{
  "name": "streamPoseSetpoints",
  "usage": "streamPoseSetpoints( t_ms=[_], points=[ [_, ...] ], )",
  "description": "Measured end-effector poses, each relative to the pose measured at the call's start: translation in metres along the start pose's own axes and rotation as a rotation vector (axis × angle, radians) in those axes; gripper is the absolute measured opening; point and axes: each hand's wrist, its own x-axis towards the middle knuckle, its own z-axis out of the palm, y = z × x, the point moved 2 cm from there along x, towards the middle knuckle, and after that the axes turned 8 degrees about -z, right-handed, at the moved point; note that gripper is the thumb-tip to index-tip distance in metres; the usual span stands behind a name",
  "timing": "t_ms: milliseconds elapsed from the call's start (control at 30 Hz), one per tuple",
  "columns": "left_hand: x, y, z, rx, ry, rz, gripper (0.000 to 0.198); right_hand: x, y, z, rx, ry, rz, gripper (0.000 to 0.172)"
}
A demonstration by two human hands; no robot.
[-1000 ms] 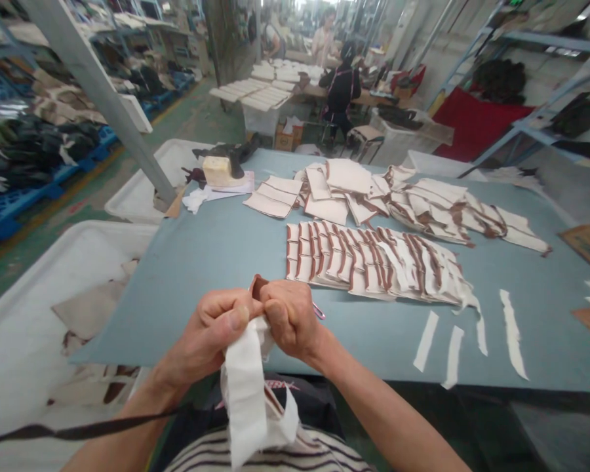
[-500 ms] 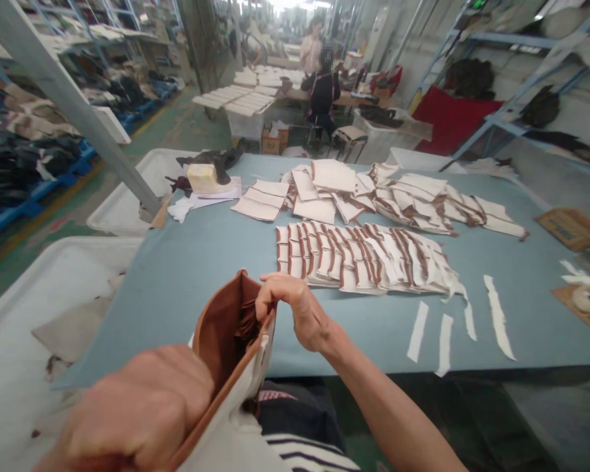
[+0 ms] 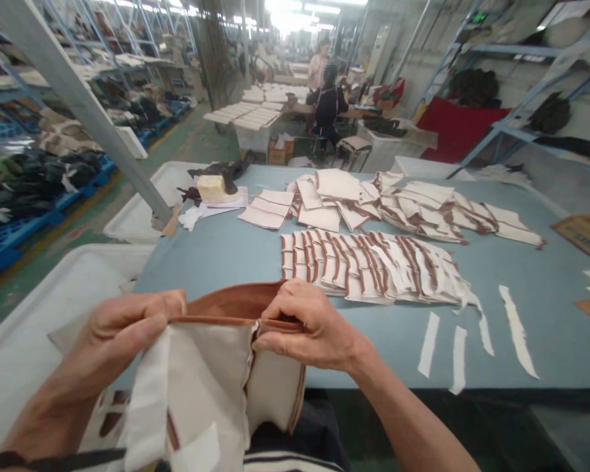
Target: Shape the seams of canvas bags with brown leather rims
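A cream fabric bag (image 3: 209, 380) with a brown lining (image 3: 236, 300) hangs between my two hands, its opening facing up. My left hand (image 3: 128, 324) pinches the brown-edged rim at the left corner, thumb on the near side. Near the seam on the right, my right hand (image 3: 307, 321) grips the same rim between thumb and fingers. A white strip runs down the bag's left side under my left hand. The bag's lower end leaves the view at the bottom.
Overlapping cream pieces with brown edges (image 3: 344, 265) lie in a row on the blue-grey table (image 3: 216, 255). Behind them is a loose heap of pieces (image 3: 337, 187). White strips (image 3: 429, 344) lie at right, a yellowish block (image 3: 216, 189) at back left. White bins (image 3: 93, 262) flank the table's left side.
The bag has turned so its cream outer side faces me and its opening runs left to right. My left hand has moved up to the rim; my right hand now pinches near the seam.
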Motion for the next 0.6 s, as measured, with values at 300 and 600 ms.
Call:
streamPoseSetpoints(
  t_ms=[300,600],
  points=[
    [0.038,0.041,0.003,0.131,-0.163,0.267,0.037,0.032,-0.034,-0.029,0.076,-0.194,-0.115,0.022],
    [0.044,0.073,0.026,0.076,-0.193,0.294,0.025,0.022,-0.030,-0.029,0.005,-0.184,-0.053,0.026]
  ],
)
